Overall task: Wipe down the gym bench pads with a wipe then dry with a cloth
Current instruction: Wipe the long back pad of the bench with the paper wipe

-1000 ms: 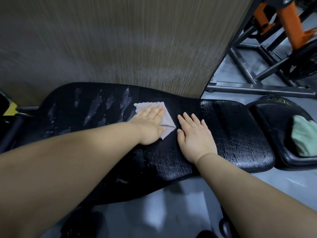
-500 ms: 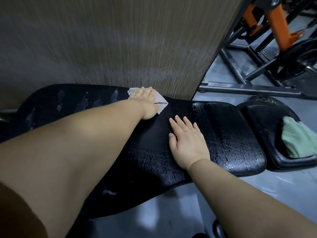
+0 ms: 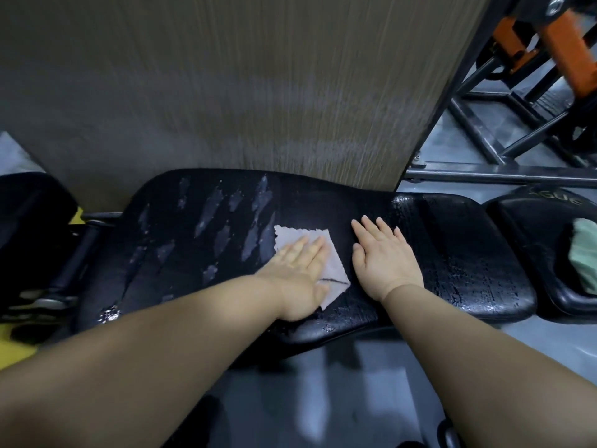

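— Counting from the left, what is there?

— One long pad (image 3: 452,247), one wipe (image 3: 292,236), two hands, one seat (image 3: 529,227) and one cloth (image 3: 584,257). A dark shape at the far left is too dim to name. A wood-grain panel (image 3: 226,92) stands behind the long pad, and a black and orange rack (image 3: 517,101) is at the upper right.

— How does the long pad look?

— It is black. Pale wet streaks slant across its left half, and its right half shines with fine beads of wet.

— And the wipe?

— It is a pale square with a ragged far edge and one dark line near its near corner. It lies flat at the middle of the long pad. The left hand (image 3: 298,276) presses on it with straight fingers held together, grasping nothing.

— The right hand (image 3: 386,270)?

— It lies flat on the bare pad just right of the wipe, fingers spread, holding nothing.

— The cloth?

— It is green and bunched up on the seat, well apart from both hands.

— What has changed in the last half second?

— The left hand and the wipe were at the pad's far edge by the panel, and they are now back at the middle. The right hand has stayed put.
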Available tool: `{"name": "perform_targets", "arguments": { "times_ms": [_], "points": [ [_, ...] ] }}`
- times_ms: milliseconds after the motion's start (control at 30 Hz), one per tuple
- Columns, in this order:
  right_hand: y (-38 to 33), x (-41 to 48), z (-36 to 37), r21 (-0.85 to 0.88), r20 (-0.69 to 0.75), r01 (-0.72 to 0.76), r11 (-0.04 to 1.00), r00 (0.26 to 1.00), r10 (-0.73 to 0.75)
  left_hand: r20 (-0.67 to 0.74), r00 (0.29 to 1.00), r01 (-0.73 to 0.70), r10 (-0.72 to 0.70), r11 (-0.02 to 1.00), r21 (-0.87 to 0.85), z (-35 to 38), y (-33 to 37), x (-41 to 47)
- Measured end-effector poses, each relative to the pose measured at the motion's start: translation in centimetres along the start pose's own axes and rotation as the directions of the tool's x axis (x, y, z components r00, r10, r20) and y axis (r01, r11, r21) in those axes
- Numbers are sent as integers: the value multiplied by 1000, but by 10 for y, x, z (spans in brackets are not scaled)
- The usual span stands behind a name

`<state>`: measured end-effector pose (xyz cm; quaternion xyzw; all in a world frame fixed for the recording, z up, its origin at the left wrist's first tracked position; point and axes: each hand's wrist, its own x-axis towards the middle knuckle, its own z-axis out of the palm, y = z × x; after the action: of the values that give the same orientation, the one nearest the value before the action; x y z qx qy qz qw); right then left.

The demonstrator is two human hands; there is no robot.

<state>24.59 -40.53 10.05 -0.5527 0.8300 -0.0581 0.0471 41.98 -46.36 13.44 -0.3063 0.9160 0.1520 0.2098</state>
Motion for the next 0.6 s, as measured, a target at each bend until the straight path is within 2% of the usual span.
{"name": "perform_targets", "arguments": {
  "times_ms": [233, 333, 600],
  "points": [
    [-2, -4, -1, -7, -12, -3, 1000, 1000, 3, -10, 999, -48, 49, 991, 124, 43, 11, -63],
    [-2, -4, -1, -13, -17, -4, 1000, 1000, 4, 8, 999, -37, 37, 991, 128, 45, 10, -67],
    [-2, -2, 0, -13, -30, 1, 1000, 1000, -1, -8, 999, 32, -32, 999, -10, 18, 0, -22]
  ]
}}
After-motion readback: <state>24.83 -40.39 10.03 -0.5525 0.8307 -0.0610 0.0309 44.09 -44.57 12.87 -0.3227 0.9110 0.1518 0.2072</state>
